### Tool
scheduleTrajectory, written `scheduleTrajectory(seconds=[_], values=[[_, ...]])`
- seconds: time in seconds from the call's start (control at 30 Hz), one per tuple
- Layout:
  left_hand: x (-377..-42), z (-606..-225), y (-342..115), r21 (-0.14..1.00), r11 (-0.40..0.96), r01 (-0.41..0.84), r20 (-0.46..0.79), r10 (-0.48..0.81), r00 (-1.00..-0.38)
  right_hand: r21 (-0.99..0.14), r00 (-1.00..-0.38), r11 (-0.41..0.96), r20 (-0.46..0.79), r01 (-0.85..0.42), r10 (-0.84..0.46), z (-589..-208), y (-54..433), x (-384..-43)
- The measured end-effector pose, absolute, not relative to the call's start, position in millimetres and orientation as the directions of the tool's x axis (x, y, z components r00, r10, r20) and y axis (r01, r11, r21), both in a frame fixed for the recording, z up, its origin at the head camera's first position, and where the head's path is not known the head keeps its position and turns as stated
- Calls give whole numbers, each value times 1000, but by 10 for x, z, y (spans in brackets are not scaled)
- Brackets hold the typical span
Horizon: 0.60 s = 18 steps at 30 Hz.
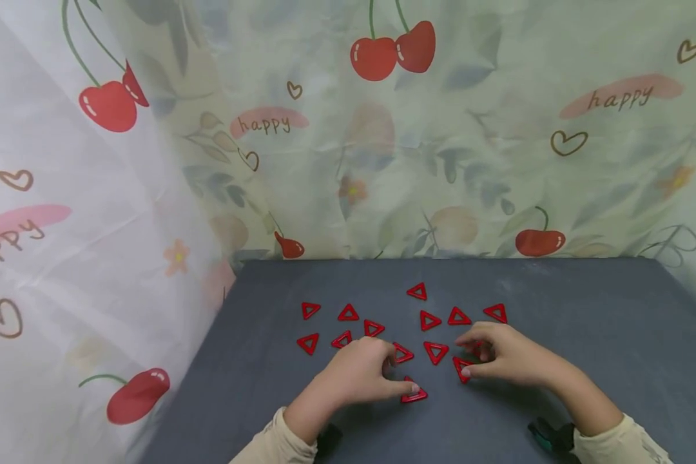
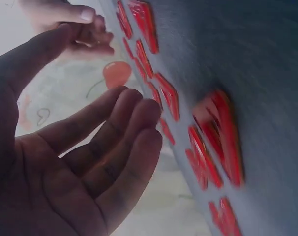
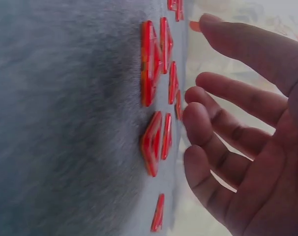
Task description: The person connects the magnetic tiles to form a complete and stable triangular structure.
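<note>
Several red triangular frames with hollow centres lie spread over the dark grey table. My left hand hovers above them, its thumb overlapping the nearest red triangle in the head view. In the left wrist view its fingers are loosely bent with nothing between them. Over on the right, my right hand has its thumb beside another red triangle. The right wrist view shows its fingers spread and holding nothing. One more triangle is partly hidden under the right hand.
Behind the table hangs a pale curtain printed with cherries, hearts and leaves. A white printed curtain borders the left side. Loose triangles, such as the farthest one, lie towards the back. Dark bands sit at the wrists.
</note>
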<state>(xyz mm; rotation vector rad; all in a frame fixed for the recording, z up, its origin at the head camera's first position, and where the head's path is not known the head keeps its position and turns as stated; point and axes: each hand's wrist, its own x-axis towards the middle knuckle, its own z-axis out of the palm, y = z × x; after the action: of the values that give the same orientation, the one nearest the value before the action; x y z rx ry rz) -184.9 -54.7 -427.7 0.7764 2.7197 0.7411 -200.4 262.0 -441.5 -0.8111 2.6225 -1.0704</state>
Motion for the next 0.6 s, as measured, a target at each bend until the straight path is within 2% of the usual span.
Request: scheduleTrajectory(seconds=[0.13, 0.27, 0.4, 0.6], values=[[-1901, -4313, -417, 542, 743, 393, -124, 533, -837, -695, -828, 592, 7, -407, -561, -4438, 2560, -2074], [-1898, -4364, -358, 490, 783, 383, -166, 516, -841, -696, -825, 605, -30, -388, -564, -4471, 2568, -2110], [-1876, -4386, -358, 449, 808, 381, -172, 496, -851, -709, -819, 603, -63, -365, -570, -4500, 2621, -2126], [-1892, -4376, -396, 460, 805, 373, -190, 500, -845, -741, -799, 584, -110, -331, -592, -4512, 2657, -2147]])
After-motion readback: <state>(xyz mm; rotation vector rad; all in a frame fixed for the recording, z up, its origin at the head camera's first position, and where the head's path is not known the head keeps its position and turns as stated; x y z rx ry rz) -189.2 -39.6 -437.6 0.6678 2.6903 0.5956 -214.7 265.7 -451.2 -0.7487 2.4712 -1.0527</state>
